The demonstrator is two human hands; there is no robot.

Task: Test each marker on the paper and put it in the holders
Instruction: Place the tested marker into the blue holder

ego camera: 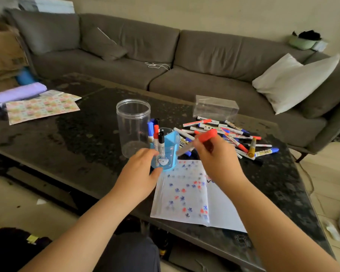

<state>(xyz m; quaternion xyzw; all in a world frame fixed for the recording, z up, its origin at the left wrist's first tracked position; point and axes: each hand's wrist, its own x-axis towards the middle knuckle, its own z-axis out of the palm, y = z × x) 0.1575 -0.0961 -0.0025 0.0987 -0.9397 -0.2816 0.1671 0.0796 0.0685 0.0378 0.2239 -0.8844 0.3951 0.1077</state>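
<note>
My right hand point(218, 160) is closed around a red-capped marker point(199, 141), cap end up and away, barrel angled down-left toward the blue holder point(168, 152); the marker is blurred, so I can't tell whether the tip is over the holder's mouth. My left hand point(140, 173) is just left of the grip, fingers curled against the holder's front wall, steadying it. Several capped markers already stand in that holder. Directly below the grip lies the test paper point(186, 195), covered in red and blue scribble marks. Right of and behind the grip, the untested marker pile point(224, 134) sprawls on the dark table point(82, 122). Behind the holder stands an empty clear jar point(133, 126). I judge this as the drop-in step: next move needs the barrel lined up with an open compartment, then release.
</note>
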